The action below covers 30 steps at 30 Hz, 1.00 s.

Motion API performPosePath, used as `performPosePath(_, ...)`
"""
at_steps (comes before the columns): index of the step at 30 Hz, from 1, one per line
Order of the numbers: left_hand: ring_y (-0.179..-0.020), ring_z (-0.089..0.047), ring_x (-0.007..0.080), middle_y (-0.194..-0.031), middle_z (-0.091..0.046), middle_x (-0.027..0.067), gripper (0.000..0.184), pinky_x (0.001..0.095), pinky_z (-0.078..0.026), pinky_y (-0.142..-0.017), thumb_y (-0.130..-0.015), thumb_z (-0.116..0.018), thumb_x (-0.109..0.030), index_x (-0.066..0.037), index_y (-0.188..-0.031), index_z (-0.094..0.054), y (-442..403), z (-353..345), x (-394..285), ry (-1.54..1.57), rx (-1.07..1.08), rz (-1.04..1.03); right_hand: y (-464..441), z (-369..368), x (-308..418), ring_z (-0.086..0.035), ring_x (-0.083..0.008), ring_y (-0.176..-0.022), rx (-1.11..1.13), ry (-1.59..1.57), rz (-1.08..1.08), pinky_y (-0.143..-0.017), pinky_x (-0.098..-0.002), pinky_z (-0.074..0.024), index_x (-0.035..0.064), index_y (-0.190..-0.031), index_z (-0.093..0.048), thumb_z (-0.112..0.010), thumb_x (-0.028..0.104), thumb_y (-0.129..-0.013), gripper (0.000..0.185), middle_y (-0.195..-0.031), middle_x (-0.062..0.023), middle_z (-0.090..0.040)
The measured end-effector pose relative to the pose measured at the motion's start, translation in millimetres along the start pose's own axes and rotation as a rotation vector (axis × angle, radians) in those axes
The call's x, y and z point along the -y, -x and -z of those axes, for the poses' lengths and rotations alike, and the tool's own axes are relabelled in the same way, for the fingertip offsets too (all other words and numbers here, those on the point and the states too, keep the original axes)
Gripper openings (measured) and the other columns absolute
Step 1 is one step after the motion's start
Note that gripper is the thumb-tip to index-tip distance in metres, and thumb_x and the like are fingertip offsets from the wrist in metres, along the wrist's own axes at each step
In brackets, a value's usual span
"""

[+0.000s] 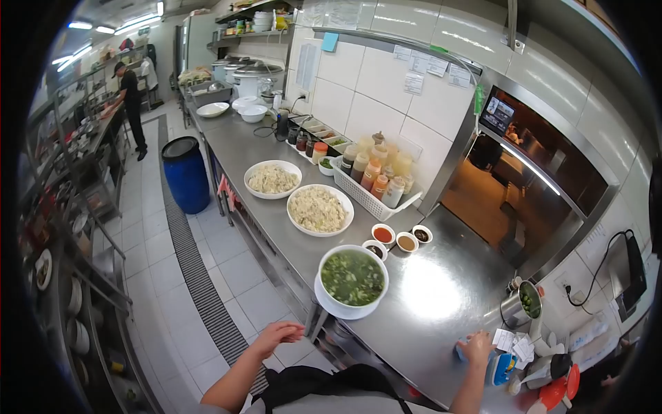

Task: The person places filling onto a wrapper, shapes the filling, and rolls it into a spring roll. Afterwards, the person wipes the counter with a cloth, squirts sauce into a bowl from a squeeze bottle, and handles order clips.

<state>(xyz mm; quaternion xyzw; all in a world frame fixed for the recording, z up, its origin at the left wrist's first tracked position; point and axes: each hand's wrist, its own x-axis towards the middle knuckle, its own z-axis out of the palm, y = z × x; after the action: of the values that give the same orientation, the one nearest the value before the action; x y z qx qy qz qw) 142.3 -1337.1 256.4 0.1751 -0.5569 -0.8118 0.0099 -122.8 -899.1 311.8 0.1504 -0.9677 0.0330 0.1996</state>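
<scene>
My left hand (278, 336) is held in the air just off the counter's front edge, fingers stretched out and holding nothing. To its upper right, a white bowl (323, 293) of green leafy soup stands on a white plate (348, 316). My right hand (476, 346) is over the counter at the right, its fingers curled down at a blue item (461, 350) mostly hidden beneath them. Beside that hand lie white paper slips (514, 343) and a blue-and-yellow object (503, 368) whose kind I cannot make out.
Two bowls of pale rice-like food (321, 209) (273, 179) stand farther along the steel counter (431, 338). Four small sauce dishes would be several; one holds red sauce (382, 234). A bottle basket (365, 196), metal pot (517, 310) and blue barrel (185, 176) are around. A person (129, 103) works behind.
</scene>
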Motion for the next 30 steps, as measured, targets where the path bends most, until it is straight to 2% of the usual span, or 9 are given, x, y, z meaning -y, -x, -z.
performPosePath(1, -0.085, -0.059, 0.0129, -0.093, -0.063, 0.0061, 0.028, 0.0248, -0.046, -0.076, -0.088, -0.051, -0.021, -0.002, -0.108, -0.059, -9.3, 37.4, 11.1, -0.103, -0.078, 0.016, 5.3, 0.8, 7.3, -0.057, -0.034, -0.08, -0.092, 0.299, -0.009, -0.071, -0.0416, -0.0441, 0.0013, -0.074, -0.062, -0.065, 0.023, -0.074, 0.021, -0.084, -0.0191, -0.06)
performPosePath(5, -0.074, -0.06, 0.0146, -0.082, -0.064, 0.0065, 0.03, 0.0272, -0.047, -0.069, -0.085, -0.049, -0.023, -0.001, -0.102, -0.061, -39.6, 189.1, 100.4, -0.259, -0.384, 0.164, -45.5, -0.9, 83.6, -0.056, -0.033, -0.076, -0.138, -0.287, -0.06, -0.07, -0.0402, -0.0438, 0.0018, -0.073, -0.062, -0.065, 0.017, -0.073, 0.016, -0.081, -0.0169, -0.059)
performPosePath(7, -0.078, -0.059, 0.0184, -0.083, -0.062, 0.005, 0.023, 0.0315, -0.047, -0.067, -0.087, -0.047, -0.022, -0.008, -0.1, -0.061, -36.2, 318.4, 225.6, -1.338, -0.209, 0.431, -86.1, -2.2, 134.4, -0.056, -0.0307, -0.074, -0.256, -0.43, 0.108, -0.068, -0.0387, -0.0435, 0.0014, -0.081, -0.058, -0.066, 0.007, -0.068, 0.016, -0.078, -0.0142, -0.058)
performPosePath(8, -0.078, -0.059, 0.0184, -0.083, -0.062, 0.005, 0.023, 0.0315, -0.047, -0.067, -0.087, -0.047, -0.022, -0.008, -0.1, -0.061, -11.9, 335.1, 237.6, -1.361, -0.196, 0.435, -108.1, 6.5, 162.4, -0.057, -0.0289, -0.076, -0.211, -0.5, 0.116, -0.069, -0.0366, -0.0443, 0.0024, -0.084, -0.059, -0.067, 0.007, -0.067, 0.019, -0.079, -0.0138, -0.058)
performPosePath(11, -0.075, -0.061, 0.0241, -0.09, -0.06, 0.008, 0.026, 0.0366, -0.047, -0.06, -0.085, -0.051, -0.028, -0.01, -0.102, -0.056, 22.5, 350.8, 241.9, -0.676, -0.453, 0.783, -186.6, 6.3, 232.2, -0.063, -0.0229, -0.079, -0.132, -0.633, 0.1, -0.069, -0.0329, -0.0487, 0.0023, -0.087, -0.06, -0.07, 0.016, -0.07, 0.025, -0.085, -0.0113, -0.064)
performPosePath(13, -0.07, -0.059, 0.024, -0.09, -0.059, 0.008, 0.028, 0.0378, -0.046, -0.057, -0.084, -0.051, -0.028, -0.011, -0.105, -0.055, 48.2, 324.0, 194.2, -0.048, -0.539, 0.534, -240.6, -10.1, 272.3, -0.063, -0.023, -0.082, -0.023, -0.689, 0.027, -0.074, -0.0324, -0.0485, 0.0024, -0.095, -0.062, -0.07, 0.019, -0.07, 0.03, -0.089, -0.0122, -0.065)
performPosePath(16, -0.067, -0.058, 0.0223, -0.089, -0.059, 0.008, 0.026, 0.0369, -0.045, -0.055, -0.085, -0.049, -0.026, -0.01, -0.105, -0.055, 80.1, 348.4, 209.7, -0.17, -0.824, 0.44, -321.0, -65.3, 310.7, -0.063, -0.0193, -0.073, 0.052, -0.809, 0.009, -0.065, -0.0302, -0.0504, 0.0027, -0.101, -0.062, -0.068, 0.017, -0.071, 0.033, -0.083, -0.0107, -0.065)
performPosePath(20, -0.053, -0.054, 0.0161, -0.075, -0.059, 0.0071, 0.026, 0.0266, -0.038, -0.038, -0.08, -0.053, -0.016, -0.002, -0.101, -0.057, 124.8, 382.4, 275.4, 0.436, -1.2, 0.577, -372.2, -72.1, 401.8, -0.059, -0.0138, -0.053, 0.346, -1.094, -0.089, -0.042, -0.0254, -0.045, 0.0, -0.122, -0.043, -0.066, 0.017, -0.077, 0.053, -0.076, -0.0107, -0.062)
performPosePath(30, -0.05, -0.052, 0.0156, -0.071, -0.058, 0.0071, 0.029, 0.0276, -0.039, -0.039, -0.082, -0.052, -0.027, -0.003, -0.098, -0.057, 65.3, 409.1, 237.4, -0.016, -0.952, 0.677, -431.6, -91.9, 478.7, -0.057, -0.0183, -0.041, 0.223, -0.662, -0.296, -0.043, -0.0303, -0.0464, -0.0023, -0.114, -0.039, -0.072, 0.038, -0.066, 0.071, -0.064, -0.0093, -0.062)
